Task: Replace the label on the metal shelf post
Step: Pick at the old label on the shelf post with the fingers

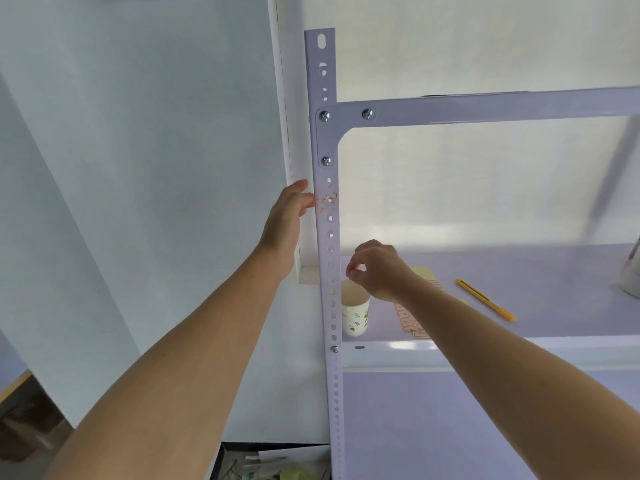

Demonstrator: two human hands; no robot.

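A white perforated metal shelf post [329, 237] runs vertically through the middle of the view. Torn orange-edged label remnants [328, 199] cling to it below the bolted corner bracket. My left hand [289, 216] reaches up to the post's left edge, fingertips touching beside the remnants. My right hand [375, 270] hovers over a paper cup [355, 315] on the shelf, fingertips pinched together; a tiny scrap may be between them, too small to tell. A sheet of orange-bordered labels [410, 322] lies on the shelf, partly hidden under my right forearm.
A yellow utility knife [485, 299] lies on the shelf board [554, 289] to the right. A pale yellow sheet [424, 271] lies behind my right hand. A white object [630, 275] stands at the far right edge. A dark bin with scraps [273, 462] sits below.
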